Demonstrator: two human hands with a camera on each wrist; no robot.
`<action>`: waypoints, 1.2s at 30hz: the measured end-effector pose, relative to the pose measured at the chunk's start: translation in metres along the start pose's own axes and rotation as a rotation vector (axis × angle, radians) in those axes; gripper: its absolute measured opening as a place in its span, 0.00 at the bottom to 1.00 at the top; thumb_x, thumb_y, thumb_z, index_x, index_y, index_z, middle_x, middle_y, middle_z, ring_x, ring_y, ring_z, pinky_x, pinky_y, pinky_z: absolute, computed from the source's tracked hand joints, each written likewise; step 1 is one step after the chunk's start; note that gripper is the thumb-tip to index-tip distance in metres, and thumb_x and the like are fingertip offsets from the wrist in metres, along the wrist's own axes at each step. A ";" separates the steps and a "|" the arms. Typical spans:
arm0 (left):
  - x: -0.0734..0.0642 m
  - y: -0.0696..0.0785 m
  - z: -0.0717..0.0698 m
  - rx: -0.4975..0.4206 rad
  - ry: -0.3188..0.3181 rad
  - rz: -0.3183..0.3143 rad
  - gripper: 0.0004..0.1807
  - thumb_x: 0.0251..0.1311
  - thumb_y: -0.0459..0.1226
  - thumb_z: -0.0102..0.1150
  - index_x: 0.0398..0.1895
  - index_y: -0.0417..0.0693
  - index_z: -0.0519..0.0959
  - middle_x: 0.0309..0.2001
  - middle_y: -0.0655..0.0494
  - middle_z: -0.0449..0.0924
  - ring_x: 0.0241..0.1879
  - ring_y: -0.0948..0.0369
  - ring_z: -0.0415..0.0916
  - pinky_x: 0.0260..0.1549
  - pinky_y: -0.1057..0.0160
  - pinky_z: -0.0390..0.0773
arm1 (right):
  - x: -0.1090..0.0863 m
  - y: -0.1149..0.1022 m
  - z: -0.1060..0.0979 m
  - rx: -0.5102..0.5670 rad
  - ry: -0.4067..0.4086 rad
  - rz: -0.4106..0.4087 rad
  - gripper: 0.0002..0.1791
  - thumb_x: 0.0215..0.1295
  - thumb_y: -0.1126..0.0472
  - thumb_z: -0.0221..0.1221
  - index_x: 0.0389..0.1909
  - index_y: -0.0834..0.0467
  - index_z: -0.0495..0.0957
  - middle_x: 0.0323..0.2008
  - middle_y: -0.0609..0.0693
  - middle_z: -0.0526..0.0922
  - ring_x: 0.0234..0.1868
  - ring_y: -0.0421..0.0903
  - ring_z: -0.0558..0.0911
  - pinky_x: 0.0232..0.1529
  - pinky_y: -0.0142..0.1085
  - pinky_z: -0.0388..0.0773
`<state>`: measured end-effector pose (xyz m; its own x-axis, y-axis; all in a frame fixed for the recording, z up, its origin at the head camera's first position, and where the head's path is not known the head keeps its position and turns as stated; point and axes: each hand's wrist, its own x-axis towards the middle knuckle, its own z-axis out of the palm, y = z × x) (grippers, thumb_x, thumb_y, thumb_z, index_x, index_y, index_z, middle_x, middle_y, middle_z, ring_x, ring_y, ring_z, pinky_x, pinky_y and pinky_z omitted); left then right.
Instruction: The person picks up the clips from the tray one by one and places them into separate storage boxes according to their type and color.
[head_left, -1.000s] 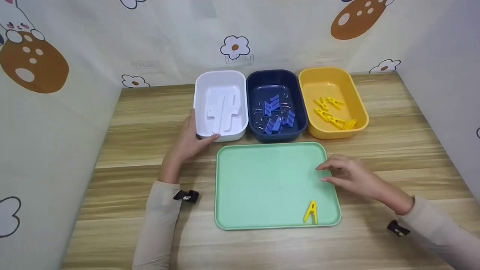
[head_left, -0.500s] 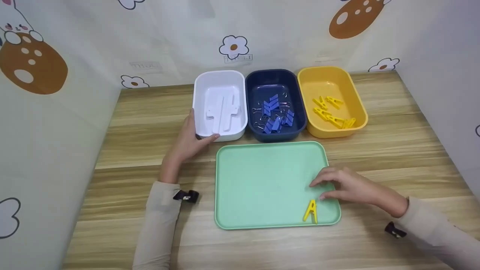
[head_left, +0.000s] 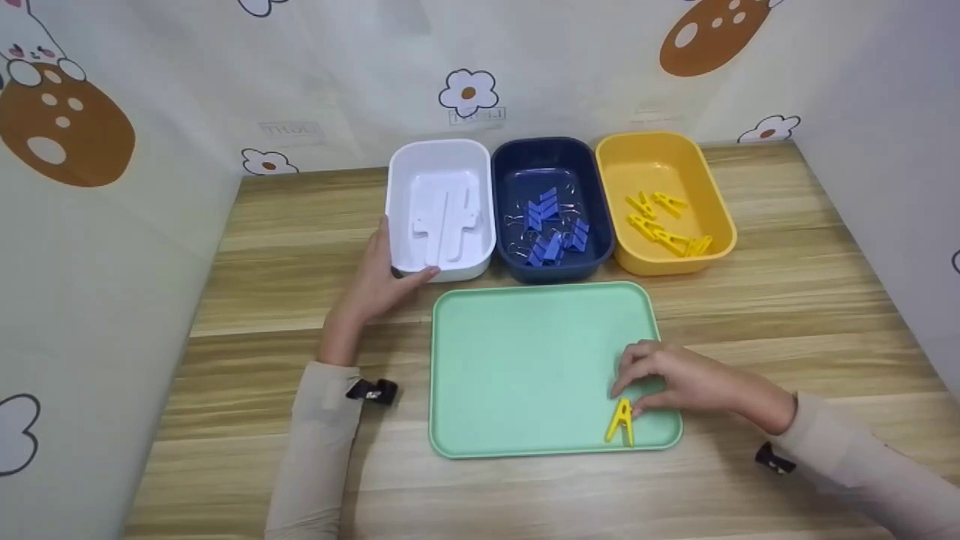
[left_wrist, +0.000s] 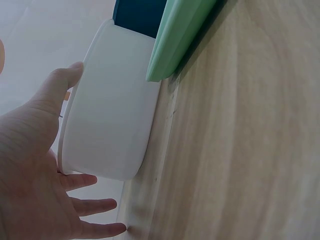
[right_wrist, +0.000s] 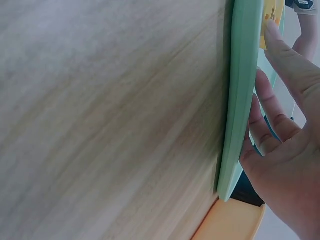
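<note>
A yellow clothespin (head_left: 619, 423) lies near the front right of a green tray (head_left: 510, 367). Over it hovers my right hand (head_left: 679, 379), thumb tip right at the clothespin's side and index fingertip just behind its top, with a gap between them. In the right wrist view the thumb overlaps part of the yellow clothespin (right_wrist: 270, 15), while the other fingers bend loosely over the tray rim. My left hand (head_left: 379, 281) rests against the front left corner of a white bin (head_left: 405, 180). Its thumb lies at the rim of the bin (left_wrist: 110, 100), and its fingers stretch out straight beside the wall.
White plastic pieces (head_left: 450, 232) lie in the white bin. Beside it, a navy bin (head_left: 517, 172) holds several blue binder clips (head_left: 553, 247). A yellow bin (head_left: 705, 187) with several yellow clothespins (head_left: 671, 240) stands at the right, against the patterned wall (head_left: 360, 82).
My right hand has moved down and left across the tray to the clothespin, and its thumb and index finger have drawn closer together. The left hand has stayed at the white bin.
</note>
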<state>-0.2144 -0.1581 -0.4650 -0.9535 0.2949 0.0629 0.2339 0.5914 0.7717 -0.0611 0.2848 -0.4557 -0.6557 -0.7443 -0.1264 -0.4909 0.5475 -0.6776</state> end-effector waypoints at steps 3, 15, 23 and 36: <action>-0.001 0.001 -0.001 0.001 -0.010 -0.018 0.68 0.61 0.55 0.74 0.87 0.44 0.35 0.84 0.40 0.48 0.83 0.47 0.49 0.82 0.48 0.49 | 0.002 0.001 0.001 0.011 -0.007 0.005 0.12 0.62 0.56 0.74 0.47 0.48 0.92 0.44 0.41 0.82 0.47 0.38 0.76 0.53 0.37 0.81; -0.001 0.001 -0.002 -0.006 -0.004 -0.004 0.66 0.61 0.53 0.75 0.87 0.46 0.36 0.83 0.41 0.51 0.81 0.48 0.51 0.81 0.46 0.51 | 0.006 0.004 0.002 -0.027 0.046 0.018 0.07 0.65 0.54 0.72 0.42 0.47 0.91 0.39 0.40 0.81 0.44 0.39 0.76 0.50 0.37 0.80; -0.001 0.002 -0.001 0.007 -0.007 -0.014 0.67 0.61 0.55 0.74 0.87 0.45 0.35 0.84 0.40 0.48 0.82 0.47 0.49 0.81 0.47 0.50 | 0.005 0.004 0.001 -0.038 0.071 0.043 0.06 0.67 0.55 0.71 0.42 0.49 0.91 0.41 0.40 0.84 0.45 0.40 0.80 0.52 0.40 0.83; -0.001 0.002 0.000 0.004 -0.005 -0.005 0.67 0.61 0.55 0.75 0.87 0.43 0.36 0.83 0.40 0.49 0.82 0.48 0.50 0.82 0.48 0.50 | 0.004 0.006 -0.001 -0.030 0.156 0.012 0.03 0.66 0.55 0.71 0.38 0.49 0.89 0.39 0.40 0.85 0.42 0.39 0.81 0.47 0.37 0.84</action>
<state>-0.2129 -0.1575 -0.4636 -0.9537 0.2953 0.0562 0.2298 0.5956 0.7697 -0.0676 0.2851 -0.4590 -0.7413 -0.6709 -0.0185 -0.4983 0.5686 -0.6545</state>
